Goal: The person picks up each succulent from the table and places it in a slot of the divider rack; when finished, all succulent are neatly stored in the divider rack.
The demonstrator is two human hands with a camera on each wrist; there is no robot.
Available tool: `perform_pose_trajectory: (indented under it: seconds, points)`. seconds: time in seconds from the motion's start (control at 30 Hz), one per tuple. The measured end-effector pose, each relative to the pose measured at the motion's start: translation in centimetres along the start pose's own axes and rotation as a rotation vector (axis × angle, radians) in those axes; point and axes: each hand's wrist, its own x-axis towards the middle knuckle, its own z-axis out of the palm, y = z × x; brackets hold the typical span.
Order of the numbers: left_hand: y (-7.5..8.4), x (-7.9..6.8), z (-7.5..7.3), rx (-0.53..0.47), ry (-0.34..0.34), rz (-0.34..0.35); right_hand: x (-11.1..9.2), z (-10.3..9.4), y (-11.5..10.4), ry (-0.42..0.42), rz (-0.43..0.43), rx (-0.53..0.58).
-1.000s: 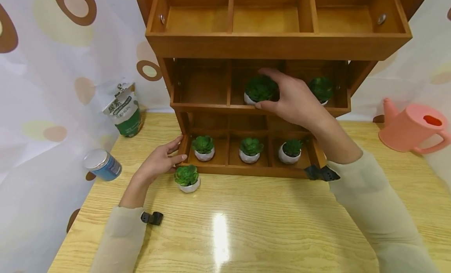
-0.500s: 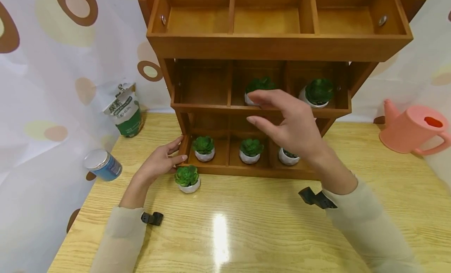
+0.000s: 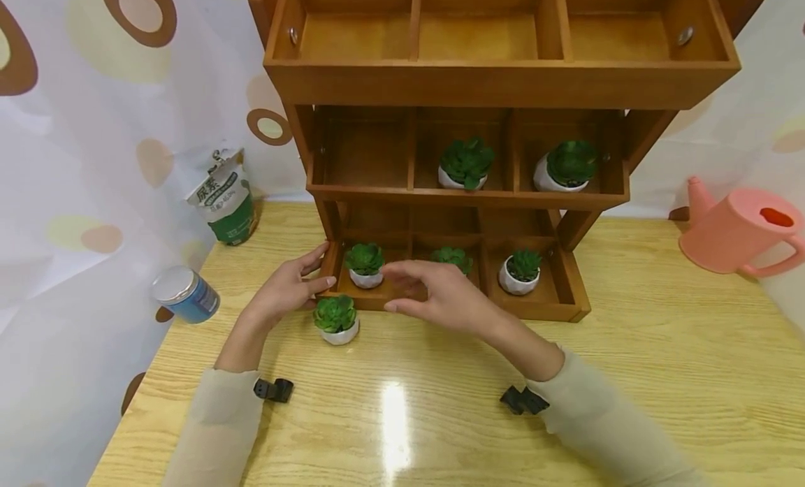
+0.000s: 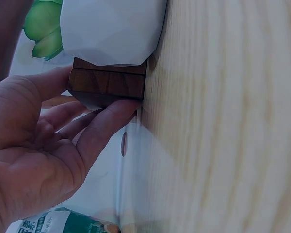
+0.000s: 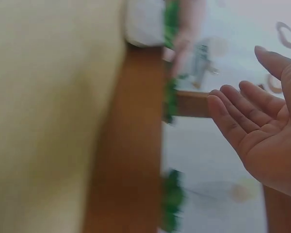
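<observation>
In the head view my left hand grips the lower left corner of a brown wooden tiered shelf; thumb and fingers pinch that corner in the left wrist view. Just in front of it, a potted succulent in a white faceted pot stands on the table. My right hand, holding nothing, hovers before the bottom tier with fingers extended and thumb apart. It partly hides the middle succulent. Beside its fingertips sits the left succulent, and the right one stands in its own compartment.
Two more succulents occupy the middle tier's centre and right compartments. A blue can and a green-white pouch stand left of the shelf. A pink watering can is at the right on the wooden table.
My right hand has let go of the middle tier's centre succulent and moved down and left to the front of the bottom tier. The left hand stays on the shelf corner.
</observation>
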Motion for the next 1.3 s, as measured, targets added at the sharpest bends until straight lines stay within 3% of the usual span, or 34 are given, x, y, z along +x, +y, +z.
perform_pose_trajectory:
  seconds: [0.2,0.47,0.8,1.3]
  points:
    - [0.2,0.0,-0.1,0.007,0.002,0.005,0.2,2.6,1.0,-0.112,0.081,0.079]
    - [0.4,0.2,-0.2,-0.009,0.003,0.014,0.9,4.3,1.3,-0.145,0.142,0.106]
    - [0.0,0.1,0.1,-0.017,-0.004,0.015,1.4,5.7,0.9,-0.176,0.164,0.088]
    - [0.2,0.0,0.2,-0.015,0.009,0.012,1.8,6.9,0.9,-0.197,0.129,0.025]
